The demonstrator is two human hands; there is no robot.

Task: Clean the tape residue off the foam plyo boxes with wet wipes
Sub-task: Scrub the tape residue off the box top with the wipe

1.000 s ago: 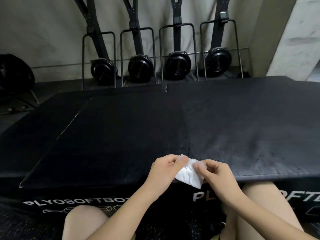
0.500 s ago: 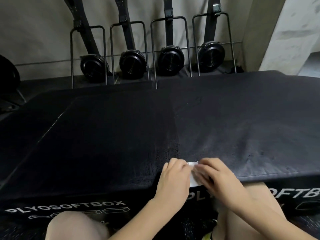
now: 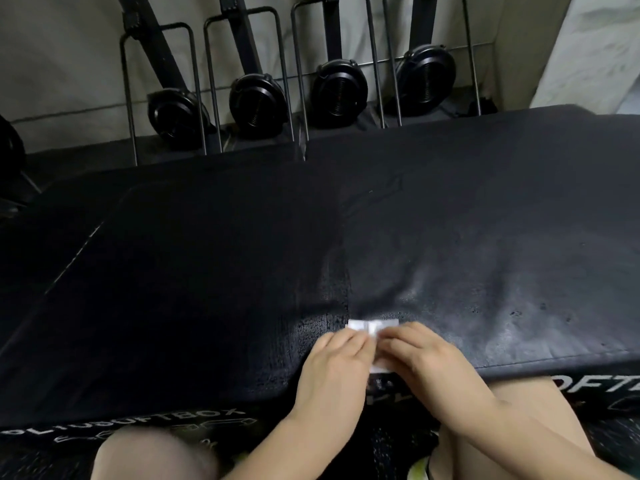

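You are in a gym: black foam plyo boxes (image 3: 207,289) printed PLYOSOFTBOX sit side by side before you, and behind them four rowing machines (image 3: 337,88) stand upright against a bare concrete wall (image 3: 69,46).

Matt black grainy vinyl plyo boxes (image 3: 485,271) with a damp sheen, soft white wet wipe (image 3: 372,326)

Landmark: seam (image 3: 341,271) between the two boxes. Left box (image 3: 173,289) lies left of the seam, right box (image 3: 502,254) right of it, touching. Wipe (image 3: 372,326) on the right box, just right of the seam, at the near edge. Left hand (image 3: 334,362) and right hand (image 3: 420,355) on the wipe, side by side. Four machines (image 3: 258,103) behind both boxes, against the wall (image 3: 69,64).
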